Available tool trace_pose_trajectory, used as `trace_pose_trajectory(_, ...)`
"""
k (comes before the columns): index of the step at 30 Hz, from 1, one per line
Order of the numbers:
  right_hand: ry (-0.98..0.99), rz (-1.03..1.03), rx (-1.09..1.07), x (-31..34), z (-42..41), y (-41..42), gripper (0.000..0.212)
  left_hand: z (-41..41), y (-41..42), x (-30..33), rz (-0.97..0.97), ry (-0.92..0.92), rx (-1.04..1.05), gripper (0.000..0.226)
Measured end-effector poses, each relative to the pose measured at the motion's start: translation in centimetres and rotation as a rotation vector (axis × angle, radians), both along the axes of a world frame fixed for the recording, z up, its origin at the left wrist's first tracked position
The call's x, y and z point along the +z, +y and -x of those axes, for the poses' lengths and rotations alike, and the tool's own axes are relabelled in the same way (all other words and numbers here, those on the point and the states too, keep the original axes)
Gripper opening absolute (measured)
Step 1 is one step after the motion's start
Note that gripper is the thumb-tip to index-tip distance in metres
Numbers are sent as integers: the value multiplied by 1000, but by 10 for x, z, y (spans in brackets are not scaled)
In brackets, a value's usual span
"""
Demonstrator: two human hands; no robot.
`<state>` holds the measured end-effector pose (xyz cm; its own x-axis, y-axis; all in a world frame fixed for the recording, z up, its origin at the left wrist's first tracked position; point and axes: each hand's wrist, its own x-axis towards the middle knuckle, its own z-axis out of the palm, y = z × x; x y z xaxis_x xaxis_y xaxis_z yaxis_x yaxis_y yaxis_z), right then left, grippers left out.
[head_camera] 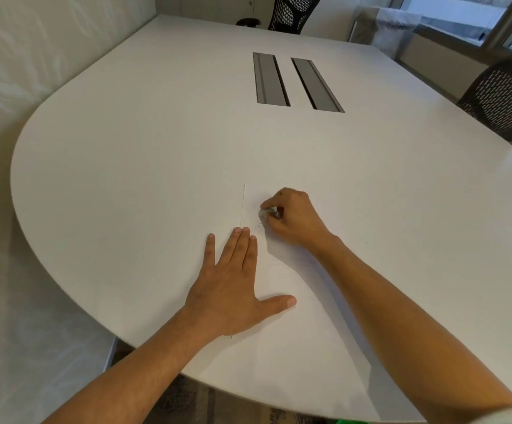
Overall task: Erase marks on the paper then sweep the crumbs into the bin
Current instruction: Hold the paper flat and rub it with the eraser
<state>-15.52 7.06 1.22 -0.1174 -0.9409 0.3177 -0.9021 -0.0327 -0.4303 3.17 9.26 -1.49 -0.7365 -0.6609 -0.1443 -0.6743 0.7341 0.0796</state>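
Observation:
A white sheet of paper [282, 270] lies on the white table [144, 154], hard to tell apart from it except for its left edge. My left hand [233, 286] lies flat, fingers spread, across the paper's left edge. My right hand [291, 221] is closed on a small pale eraser [266, 212], whose tip touches the upper part of the sheet. A few tiny dark crumbs or marks [260, 224] lie just below the eraser. A bin with a clear liner [392, 29] stands beyond the table's far right corner.
Two grey cable slots [297, 82] are set in the middle of the table. Black mesh chairs stand at the far end [291, 10] and at the right side [505, 99]. A window runs along the far right.

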Motion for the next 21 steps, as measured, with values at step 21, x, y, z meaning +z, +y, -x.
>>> trace_pose_trajectory(21,-21,-33,-117,0,5,-10,16,1,-1,-1,3,-13,10,121)
